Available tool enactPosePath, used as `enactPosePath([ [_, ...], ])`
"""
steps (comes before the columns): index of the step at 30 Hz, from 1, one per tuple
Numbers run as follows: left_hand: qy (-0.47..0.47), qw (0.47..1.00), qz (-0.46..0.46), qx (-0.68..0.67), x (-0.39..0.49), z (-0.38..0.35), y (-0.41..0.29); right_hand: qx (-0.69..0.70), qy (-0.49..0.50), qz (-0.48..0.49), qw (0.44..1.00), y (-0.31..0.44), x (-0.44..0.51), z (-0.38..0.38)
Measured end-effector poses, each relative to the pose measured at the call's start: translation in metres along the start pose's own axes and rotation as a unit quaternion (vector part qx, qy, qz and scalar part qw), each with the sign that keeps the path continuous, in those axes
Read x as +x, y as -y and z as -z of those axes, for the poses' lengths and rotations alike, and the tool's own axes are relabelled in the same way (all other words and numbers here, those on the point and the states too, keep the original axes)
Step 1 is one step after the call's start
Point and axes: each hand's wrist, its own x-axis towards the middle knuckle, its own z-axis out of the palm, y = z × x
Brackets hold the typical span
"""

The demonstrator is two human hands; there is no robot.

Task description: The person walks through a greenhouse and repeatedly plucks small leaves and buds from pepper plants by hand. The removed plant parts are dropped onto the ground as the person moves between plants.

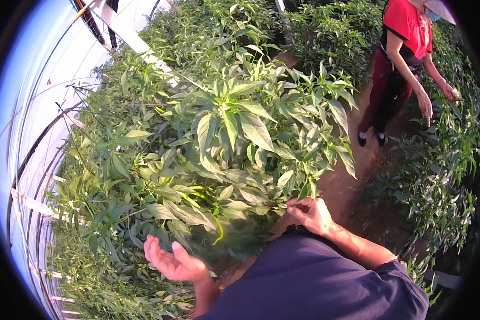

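Leafy chili pepper plants [240, 120] with small white flowers fill the space before me. Several slender yellow-green chili peppers [219, 231] hang among the leaves, one with a curved tip between my two hands. My left hand [176, 260] is palm up with fingers slightly curled at the lower left, near the foliage, and holds nothing. My right hand [312, 214] is at the plant's lower right edge, thumb and index finger close together at a leaf tip; whether they pinch it I cannot tell.
A bare soil path [340, 192] runs along my right side. A person [404, 52] in a red top, hat and mask stands on it, hands near another row of pepper plants [436, 172]. The greenhouse's plastic film wall [44, 92] and its curved frame are on the left.
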Motion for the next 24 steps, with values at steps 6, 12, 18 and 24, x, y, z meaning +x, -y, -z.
enactPosePath([
  [6, 0.065, 0.988, 0.045, -0.130, 0.020, -0.101, -0.048, 0.006, 0.094, 0.301, 0.949, 0.102, -0.002, 0.068],
  [12, 0.079, 0.961, 0.180, -0.196, 0.051, -0.154, -0.048, -0.087, 0.012, 0.483, 0.871, 0.196, 0.068, 0.115],
  [18, 0.052, 0.959, 0.158, -0.230, 0.095, -0.198, -0.015, -0.303, -0.019, 0.407, 0.862, 0.214, 0.155, 0.098],
  [24, 0.036, 0.894, 0.269, -0.357, 0.158, -0.261, 0.016, -0.317, -0.036, 0.476, 0.819, 0.236, 0.225, 0.072],
])
